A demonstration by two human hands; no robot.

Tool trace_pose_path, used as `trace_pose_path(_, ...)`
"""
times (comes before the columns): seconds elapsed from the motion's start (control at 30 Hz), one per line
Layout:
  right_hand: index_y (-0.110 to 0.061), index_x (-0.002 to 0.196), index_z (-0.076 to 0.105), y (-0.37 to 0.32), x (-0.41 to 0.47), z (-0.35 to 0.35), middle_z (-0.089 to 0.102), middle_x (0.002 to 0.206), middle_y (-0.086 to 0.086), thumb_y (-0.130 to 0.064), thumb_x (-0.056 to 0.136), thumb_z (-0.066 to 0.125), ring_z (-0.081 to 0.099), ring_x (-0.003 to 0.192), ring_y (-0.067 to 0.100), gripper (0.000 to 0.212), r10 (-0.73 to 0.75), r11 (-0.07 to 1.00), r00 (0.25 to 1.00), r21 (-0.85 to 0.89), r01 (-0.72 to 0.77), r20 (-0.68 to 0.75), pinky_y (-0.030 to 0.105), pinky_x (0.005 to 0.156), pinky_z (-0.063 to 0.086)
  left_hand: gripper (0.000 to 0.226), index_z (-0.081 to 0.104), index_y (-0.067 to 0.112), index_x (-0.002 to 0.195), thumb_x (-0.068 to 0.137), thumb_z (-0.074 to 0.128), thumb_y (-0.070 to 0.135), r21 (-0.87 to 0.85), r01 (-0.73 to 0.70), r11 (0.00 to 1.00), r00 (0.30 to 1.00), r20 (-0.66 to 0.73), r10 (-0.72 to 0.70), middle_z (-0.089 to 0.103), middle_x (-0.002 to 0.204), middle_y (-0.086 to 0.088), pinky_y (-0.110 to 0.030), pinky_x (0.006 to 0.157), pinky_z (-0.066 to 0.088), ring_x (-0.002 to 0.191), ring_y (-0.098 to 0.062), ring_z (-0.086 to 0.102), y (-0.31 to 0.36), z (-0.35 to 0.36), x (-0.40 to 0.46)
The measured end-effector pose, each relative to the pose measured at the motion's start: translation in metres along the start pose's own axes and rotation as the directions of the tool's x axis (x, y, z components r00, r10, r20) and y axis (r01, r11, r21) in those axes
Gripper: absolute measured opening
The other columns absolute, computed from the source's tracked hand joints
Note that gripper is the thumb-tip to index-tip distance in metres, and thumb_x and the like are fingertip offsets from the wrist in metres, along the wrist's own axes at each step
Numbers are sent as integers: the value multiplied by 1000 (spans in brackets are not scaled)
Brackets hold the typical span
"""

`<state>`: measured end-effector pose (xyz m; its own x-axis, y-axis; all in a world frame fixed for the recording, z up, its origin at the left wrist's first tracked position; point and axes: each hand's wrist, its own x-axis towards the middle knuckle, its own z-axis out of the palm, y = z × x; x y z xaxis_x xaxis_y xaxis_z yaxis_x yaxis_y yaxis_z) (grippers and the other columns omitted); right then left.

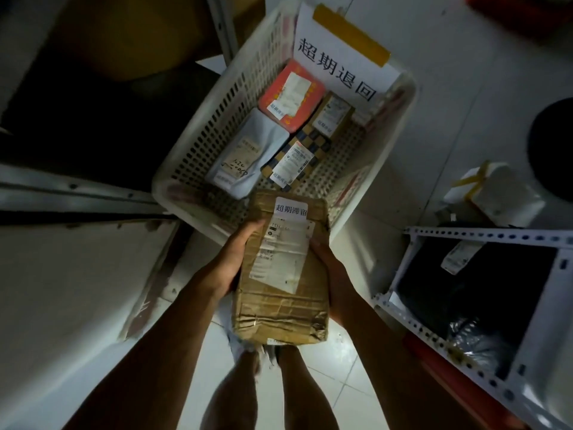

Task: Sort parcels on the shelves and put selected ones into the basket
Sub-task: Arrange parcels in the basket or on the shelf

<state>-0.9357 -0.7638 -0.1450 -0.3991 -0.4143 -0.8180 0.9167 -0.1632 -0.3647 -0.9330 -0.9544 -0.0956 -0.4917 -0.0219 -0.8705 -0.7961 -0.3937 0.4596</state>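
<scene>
Held parcel (283,268) before basket (198,125); four parcels (245,153) in basket; shelf (483,299) right.

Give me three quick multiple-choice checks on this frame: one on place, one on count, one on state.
1. Where is the white basket?
A. on a shelf
B. on the floor ahead
C. on a chair

2. How many parcels lie in it?
A. one
B. four
C. eight

3. How is the brown cardboard parcel held?
A. by both hands
B. by one hand
C. lying loose

Key: 1 B, it stands on the pale floor tiles. 2 B: red, grey, checkered, small brown. 3 A: the left hand and right hand grip its sides.
</scene>
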Motion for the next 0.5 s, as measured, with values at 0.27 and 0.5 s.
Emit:
trace_pose_path(0.27,-15,142,54,-45,70,21,60,138,22,-55,81,73,58,126,44,75,-47,998,993,28,50,-112,64,107,44,34,73,19,98,100,49,43,76,106,991,994,-2,-106,79,93,-6,-34,76,51,81,-18,74,64,-18,80)
trace_pose_path(0.5,-15,145,53,-57,170,22,56,143,20,-62,80,75,54,131,42,83,-60,997,976,29,68,-208,66,110,39,17,68,23,107,97,58,31,207,74,976,996,34,-82,78,89,5,-31,75,49,94,-21,70,98,-37,178)
